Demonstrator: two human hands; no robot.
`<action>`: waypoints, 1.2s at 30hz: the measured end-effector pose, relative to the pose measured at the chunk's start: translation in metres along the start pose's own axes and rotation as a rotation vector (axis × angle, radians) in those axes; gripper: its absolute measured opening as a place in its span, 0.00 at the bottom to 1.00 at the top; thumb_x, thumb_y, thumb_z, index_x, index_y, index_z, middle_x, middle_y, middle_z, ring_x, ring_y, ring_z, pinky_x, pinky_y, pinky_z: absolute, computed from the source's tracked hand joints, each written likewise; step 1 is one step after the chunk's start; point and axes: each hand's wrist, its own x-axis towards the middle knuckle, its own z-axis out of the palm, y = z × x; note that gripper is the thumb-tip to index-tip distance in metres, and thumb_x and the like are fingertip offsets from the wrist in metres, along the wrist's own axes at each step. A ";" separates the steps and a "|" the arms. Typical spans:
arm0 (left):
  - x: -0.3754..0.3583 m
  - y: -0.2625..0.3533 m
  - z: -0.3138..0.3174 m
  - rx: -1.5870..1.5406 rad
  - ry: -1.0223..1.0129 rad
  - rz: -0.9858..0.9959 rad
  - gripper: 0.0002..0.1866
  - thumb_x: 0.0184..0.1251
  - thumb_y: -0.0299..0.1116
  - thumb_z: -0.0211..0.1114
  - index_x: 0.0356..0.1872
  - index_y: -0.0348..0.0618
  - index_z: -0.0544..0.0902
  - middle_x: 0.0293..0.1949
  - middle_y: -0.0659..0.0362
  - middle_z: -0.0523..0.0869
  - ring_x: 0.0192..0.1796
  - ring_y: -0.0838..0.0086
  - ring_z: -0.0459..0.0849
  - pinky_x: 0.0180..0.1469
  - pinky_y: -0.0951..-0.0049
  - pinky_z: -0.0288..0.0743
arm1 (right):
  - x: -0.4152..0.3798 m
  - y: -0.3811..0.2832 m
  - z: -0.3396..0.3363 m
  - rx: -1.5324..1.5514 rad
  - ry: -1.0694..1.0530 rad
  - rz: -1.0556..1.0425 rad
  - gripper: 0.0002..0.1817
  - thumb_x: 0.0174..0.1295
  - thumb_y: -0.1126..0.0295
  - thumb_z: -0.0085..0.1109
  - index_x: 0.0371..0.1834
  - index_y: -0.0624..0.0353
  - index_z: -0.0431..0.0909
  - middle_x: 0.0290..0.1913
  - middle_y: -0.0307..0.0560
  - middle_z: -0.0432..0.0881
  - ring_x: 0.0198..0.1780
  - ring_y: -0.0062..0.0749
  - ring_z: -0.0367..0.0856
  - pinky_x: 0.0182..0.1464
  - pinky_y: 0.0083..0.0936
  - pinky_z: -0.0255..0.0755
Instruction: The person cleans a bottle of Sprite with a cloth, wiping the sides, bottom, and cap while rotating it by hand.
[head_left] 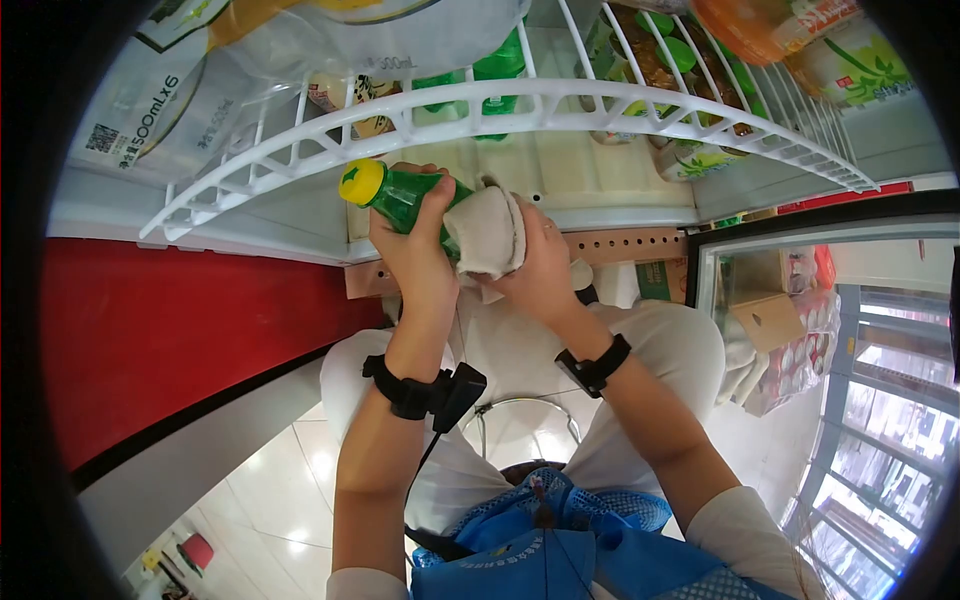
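Observation:
A green bottle (403, 196) with a yellow cap lies tilted in front of me, cap toward the upper left. Fingers of my left hand (418, 245) wrap around it just below the neck. A beige cloth (487, 235) covers the lower end of the bottle, and my right hand (541, 262) grips that end through the cloth. The bottle's base is hidden by the cloth and the hand. Both hands are just below the front edge of a white wire shelf (520, 102) in an open refrigerator.
Green bottles (498, 72) and other drinks stand behind the shelf rail. A shrink-wrapped pack (160, 110) rests on the shelf at upper left. The fridge door (706, 275) stands open at right, with stacked packs (800, 350) beyond it. A red panel (200, 340) is at left.

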 end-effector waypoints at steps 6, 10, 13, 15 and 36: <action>-0.002 0.005 -0.001 0.062 -0.117 -0.062 0.14 0.43 0.22 0.64 0.34 0.37 0.72 0.33 0.58 0.77 0.37 0.76 0.76 0.41 0.78 0.68 | 0.013 0.006 -0.020 0.447 -0.385 0.225 0.43 0.28 0.66 0.74 0.53 0.61 0.62 0.48 0.48 0.72 0.50 0.35 0.70 0.52 0.27 0.64; -0.001 0.006 -0.004 0.121 -0.188 -0.175 0.16 0.41 0.23 0.65 0.34 0.37 0.72 0.33 0.57 0.77 0.37 0.74 0.76 0.40 0.76 0.69 | 0.016 0.019 -0.030 0.572 -0.541 0.281 0.44 0.28 0.69 0.74 0.54 0.62 0.61 0.49 0.43 0.72 0.49 0.29 0.70 0.51 0.24 0.64; 0.001 0.006 -0.003 0.008 -0.243 -0.210 0.16 0.40 0.23 0.64 0.35 0.37 0.72 0.33 0.55 0.77 0.37 0.71 0.77 0.40 0.74 0.70 | 0.016 0.021 -0.037 0.798 -0.639 0.406 0.38 0.37 0.68 0.69 0.55 0.62 0.61 0.50 0.42 0.71 0.50 0.28 0.69 0.52 0.22 0.63; -0.001 0.009 -0.001 -0.029 -0.247 -0.198 0.17 0.40 0.23 0.64 0.35 0.36 0.72 0.33 0.54 0.77 0.37 0.69 0.77 0.40 0.73 0.70 | 0.015 0.019 -0.034 1.274 -0.403 0.781 0.35 0.47 0.60 0.63 0.56 0.64 0.60 0.48 0.42 0.72 0.48 0.26 0.70 0.52 0.21 0.63; -0.008 0.000 0.006 0.282 -0.435 0.415 0.15 0.40 0.22 0.65 0.33 0.36 0.71 0.34 0.54 0.76 0.38 0.72 0.75 0.43 0.75 0.68 | -0.022 0.030 0.018 1.658 -0.115 0.833 0.23 0.58 0.53 0.45 0.52 0.57 0.64 0.51 0.42 0.70 0.50 0.29 0.71 0.51 0.28 0.66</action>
